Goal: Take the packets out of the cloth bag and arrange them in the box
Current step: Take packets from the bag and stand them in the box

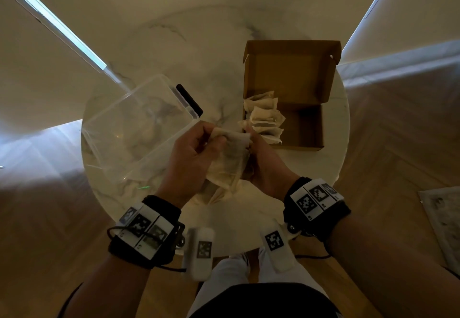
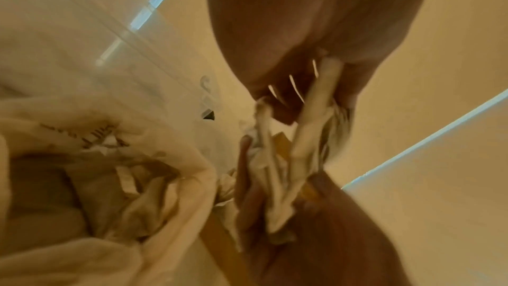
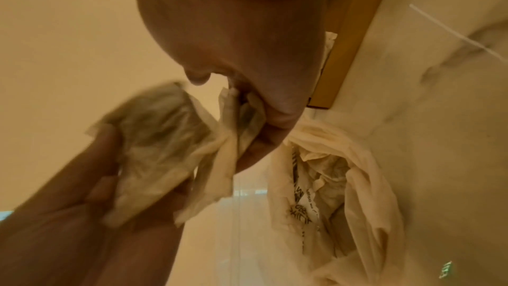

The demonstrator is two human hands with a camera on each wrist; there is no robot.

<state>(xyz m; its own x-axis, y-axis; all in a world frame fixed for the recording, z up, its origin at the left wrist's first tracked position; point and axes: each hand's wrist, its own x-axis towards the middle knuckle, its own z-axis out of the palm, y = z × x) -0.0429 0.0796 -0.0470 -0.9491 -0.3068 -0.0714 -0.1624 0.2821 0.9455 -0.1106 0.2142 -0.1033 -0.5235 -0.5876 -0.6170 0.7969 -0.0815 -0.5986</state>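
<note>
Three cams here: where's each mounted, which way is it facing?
Head: on the head, facing down at the round table; both forearms, left hand, right hand, box.
Left wrist: along the palm toward the packets; cloth bag beside.
Right wrist: along the palm toward the same packets; box edge behind.
Shared: both wrist views show packets and bag.

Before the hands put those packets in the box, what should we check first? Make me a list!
1. Left hand grips packets: ok.
2. Right hand holds them too: ok.
3. Cardboard box lid open: ok.
4. Free room in the box beside the row of packets: ok.
5. More packets left in the cloth bag: ok, some show inside.
6. How many packets are in the hands: cannot tell, blurred.
</note>
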